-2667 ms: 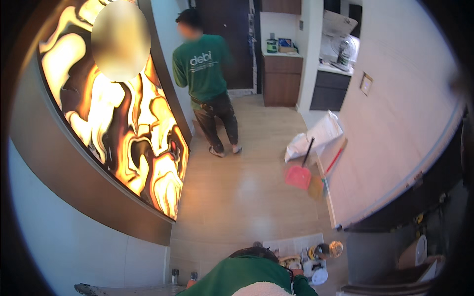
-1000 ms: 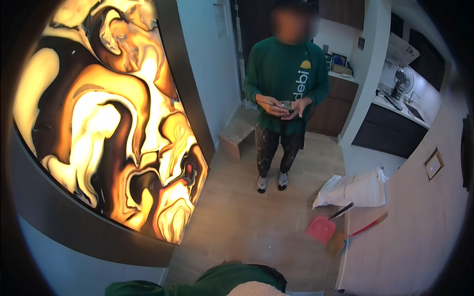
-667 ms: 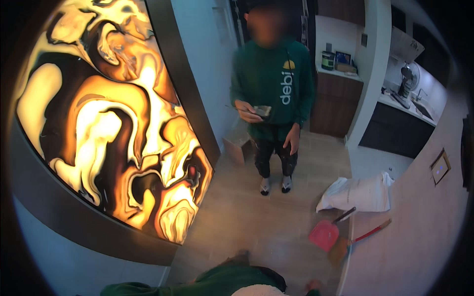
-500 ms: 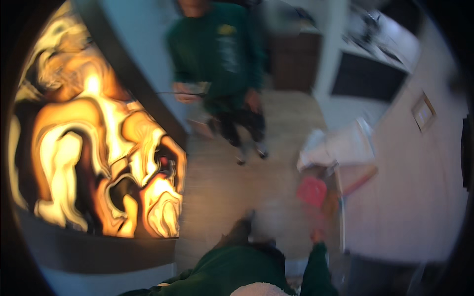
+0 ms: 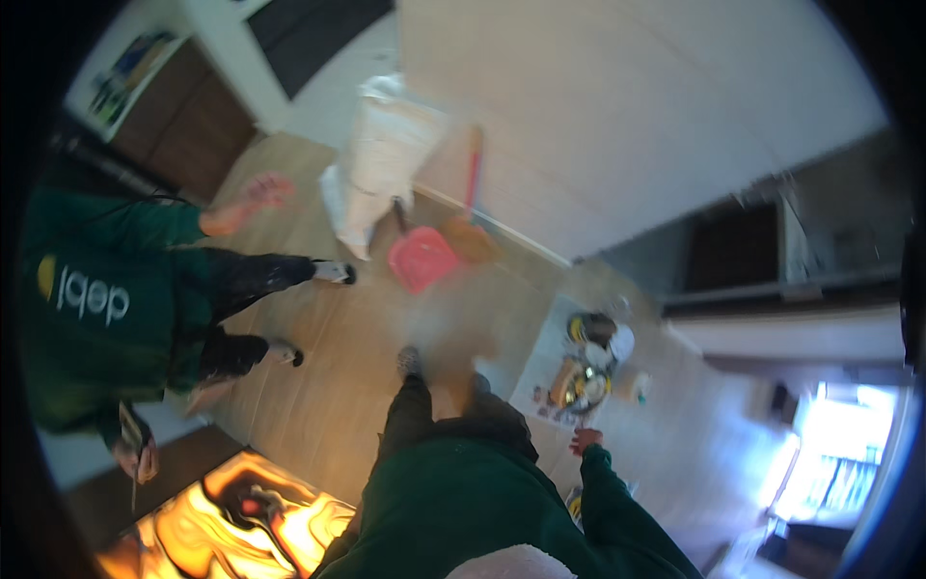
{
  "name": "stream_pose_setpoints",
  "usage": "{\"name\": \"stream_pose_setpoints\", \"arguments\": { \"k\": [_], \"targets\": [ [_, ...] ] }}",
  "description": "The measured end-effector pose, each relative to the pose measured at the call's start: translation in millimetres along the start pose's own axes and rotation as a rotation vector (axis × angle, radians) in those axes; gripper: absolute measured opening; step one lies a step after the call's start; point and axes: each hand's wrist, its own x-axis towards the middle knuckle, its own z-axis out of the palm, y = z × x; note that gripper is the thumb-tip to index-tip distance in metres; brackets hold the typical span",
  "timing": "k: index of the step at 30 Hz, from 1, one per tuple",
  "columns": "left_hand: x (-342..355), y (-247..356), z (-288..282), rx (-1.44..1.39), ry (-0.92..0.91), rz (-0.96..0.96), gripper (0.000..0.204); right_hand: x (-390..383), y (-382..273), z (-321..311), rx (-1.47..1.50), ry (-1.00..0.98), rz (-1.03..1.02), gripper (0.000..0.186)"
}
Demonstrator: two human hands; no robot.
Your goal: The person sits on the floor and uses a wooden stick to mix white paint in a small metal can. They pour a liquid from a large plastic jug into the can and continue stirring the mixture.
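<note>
My right hand (image 5: 585, 441) hangs beside my right side, below the green sleeve. Its fingers look loosely apart and I see nothing in them. Nearest to it, on the floor, lies a pale sheet (image 5: 532, 386) with a cluster of small items, among them yellow rolls or discs (image 5: 584, 386) and a white round piece (image 5: 620, 343); blur hides their exact kinds. My left arm runs down behind my body, and its hand does not show.
At the left stands a co-worker (image 5: 116, 289) in green, one hand raised, the other holding a thin flat object (image 5: 132, 434). Ahead are a white sack (image 5: 381, 154), a pink dustpan (image 5: 422, 259) and a broom (image 5: 470, 236) by the wall. A glowing marbled panel (image 5: 231, 521) is at lower left.
My view has swung to the right. The co-worker and glowing panel now sit further left, and the sheet with items and a bright window have come into view.
</note>
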Motion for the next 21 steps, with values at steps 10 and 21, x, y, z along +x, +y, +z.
{"name": "stream_pose_setpoints", "arguments": {
  "k": [10, 21],
  "targets": [
    [116.9, 201.6, -31.1, 0.698, -0.359, 0.454, 0.024, -25.1, 110.6, 138.8, 0.322, -0.126, -0.632, 0.043],
    [6.3, 284.9, 180.1, 1.242, -0.7, 0.976, 0.04, -151.6, 362.8, 104.7, 0.933, 0.212, 0.291, 0.038]
  ]
}}
